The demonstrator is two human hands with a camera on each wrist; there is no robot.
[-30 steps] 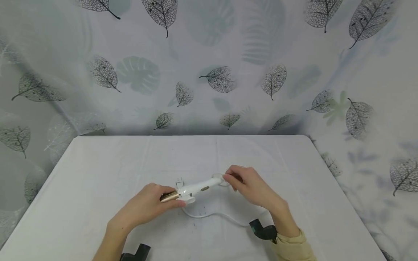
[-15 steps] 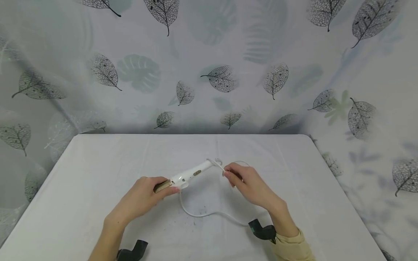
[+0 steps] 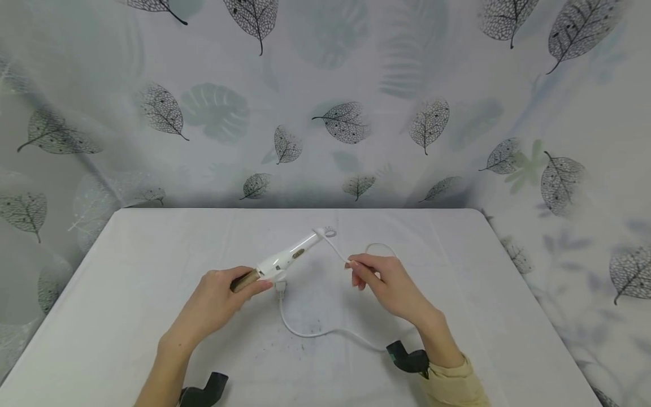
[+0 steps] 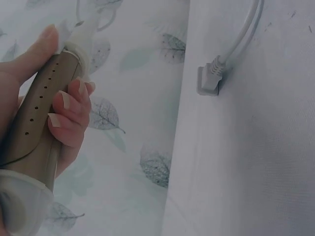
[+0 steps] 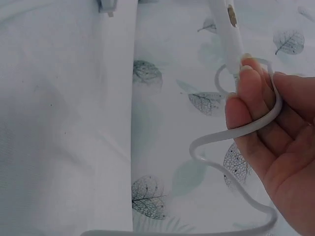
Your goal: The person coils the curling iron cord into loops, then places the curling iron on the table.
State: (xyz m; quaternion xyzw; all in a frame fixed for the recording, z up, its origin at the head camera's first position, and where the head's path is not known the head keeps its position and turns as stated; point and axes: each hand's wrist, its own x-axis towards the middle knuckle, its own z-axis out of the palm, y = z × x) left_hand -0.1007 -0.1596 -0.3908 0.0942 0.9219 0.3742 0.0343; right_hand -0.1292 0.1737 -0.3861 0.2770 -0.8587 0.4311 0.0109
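Note:
A curling iron (image 3: 290, 255) with a white handle and gold barrel is held above the table, its handle slanting up and away to the right. My left hand (image 3: 213, 297) grips the barrel; in the left wrist view the fingers curl round the gold, hole-dotted barrel (image 4: 43, 101). From the handle's far end comes a white cord (image 3: 333, 247). My right hand (image 3: 391, 285) pinches that cord between thumb and fingers, and in the right wrist view a stretch of it crosses the fingers (image 5: 251, 96). The cord's plug (image 4: 209, 81) lies on the table near the left hand.
A white cloth covers the table (image 3: 178, 243), with small dark specks near its middle. The cord's slack curves over the cloth toward the right wrist. Leaf-printed curtain (image 3: 305, 85) surrounds the table's back and sides. Black wrist cameras (image 3: 408, 357) sit by both forearms.
My left hand has moved left and slightly away, taking the curling iron with it and tilting its handle end farther up. The cord now spans a gap between handle and right hand.

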